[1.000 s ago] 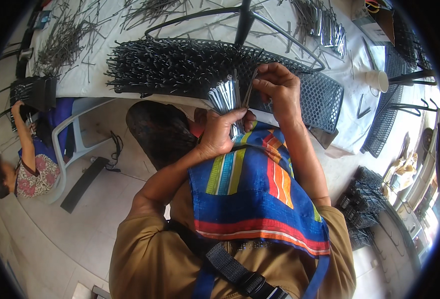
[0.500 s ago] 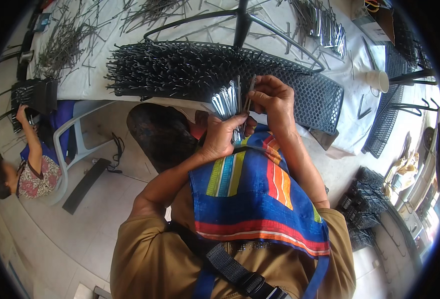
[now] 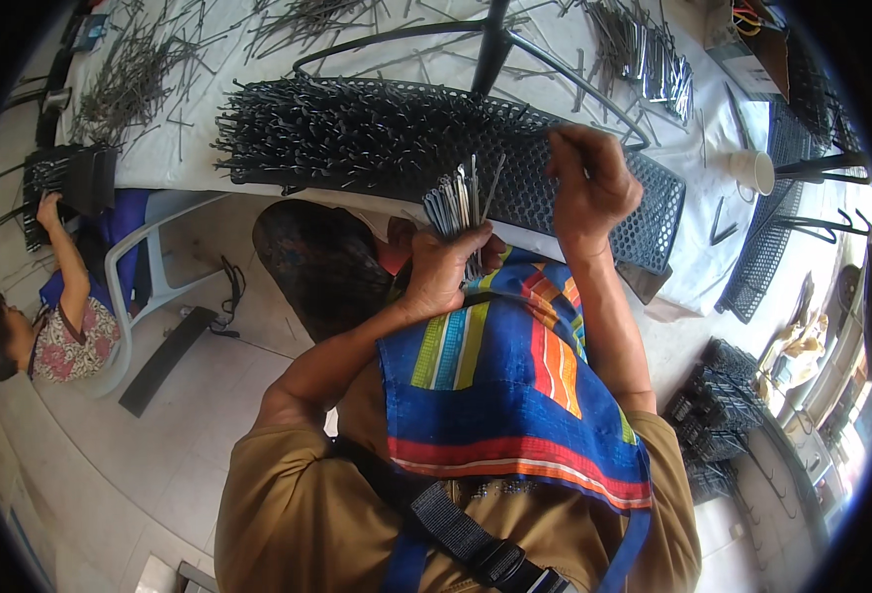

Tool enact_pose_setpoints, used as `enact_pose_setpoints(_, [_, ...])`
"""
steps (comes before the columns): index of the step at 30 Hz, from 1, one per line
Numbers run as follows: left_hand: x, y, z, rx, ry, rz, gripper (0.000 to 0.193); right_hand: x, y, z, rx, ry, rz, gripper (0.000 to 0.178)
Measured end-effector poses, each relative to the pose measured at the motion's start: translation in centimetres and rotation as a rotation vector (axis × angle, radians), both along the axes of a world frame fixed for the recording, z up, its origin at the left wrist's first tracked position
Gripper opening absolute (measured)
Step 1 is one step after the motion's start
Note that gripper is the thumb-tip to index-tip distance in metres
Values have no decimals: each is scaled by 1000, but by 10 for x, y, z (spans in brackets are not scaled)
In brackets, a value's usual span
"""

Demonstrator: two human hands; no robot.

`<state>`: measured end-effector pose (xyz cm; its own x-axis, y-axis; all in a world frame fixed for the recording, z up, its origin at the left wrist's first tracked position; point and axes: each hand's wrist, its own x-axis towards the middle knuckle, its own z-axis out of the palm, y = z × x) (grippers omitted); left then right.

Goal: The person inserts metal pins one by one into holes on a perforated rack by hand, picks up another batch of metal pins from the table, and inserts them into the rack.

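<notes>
My left hand (image 3: 438, 267) is closed around a fanned bundle of thin metal strips (image 3: 444, 206) with looped ends, held upright in front of the apron. One strip leans apart from the others on the right side of the bundle. My right hand (image 3: 599, 188) is raised over the bare right part of a black perforated rack (image 3: 654, 203). Its fingers are curled together, and whatever is between the fingertips is too small to make out. Densely packed dark strips (image 3: 347, 128) stand upright in the rack's left and middle part.
Loose strips (image 3: 139, 84) lie scattered over the white-covered table (image 3: 174, 163). A black frame post (image 3: 492, 49) rises behind the rack. At right are a white cup (image 3: 752, 171), a box (image 3: 747, 49) and another perforated rack (image 3: 757, 247). A co-worker (image 3: 70, 326) sits at far left.
My right hand has moved right and up, away from the bundle to above the rack's bare part. My left hand keeps its hold on the strips in nearly the same place.
</notes>
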<state>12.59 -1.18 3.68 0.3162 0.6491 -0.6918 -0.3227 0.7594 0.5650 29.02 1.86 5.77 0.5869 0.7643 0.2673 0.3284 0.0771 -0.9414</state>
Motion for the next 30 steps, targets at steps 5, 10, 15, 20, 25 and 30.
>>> enact_pose_setpoints(5, [1, 1, 1, -12, 9, -40, 10, 2, 11, -9, 10, -255, -3, 11])
enact_pose_setpoints(10, [1, 3, 1, -6, -10, -24, 9, 1, 16, -2, 54, -398, 66, 11])
enact_pose_setpoints(15, [6, 2, 3, 1, 10, 34, 5, -2, 21, 0, -16, -354, 99, 12])
enact_pose_setpoints(20, [7, 4, 6, 53, -21, 27, 6, -3, 23, -6, -68, -456, 116, 13])
enact_pose_setpoints(25, [7, 3, 2, 51, -85, 21, 8, -1, 16, -10, -9, -648, 154, 18])
enact_pose_setpoints(30, [5, 4, 5, 39, -191, -34, 9, -2, -5, -3, -350, 63, 217, 16])
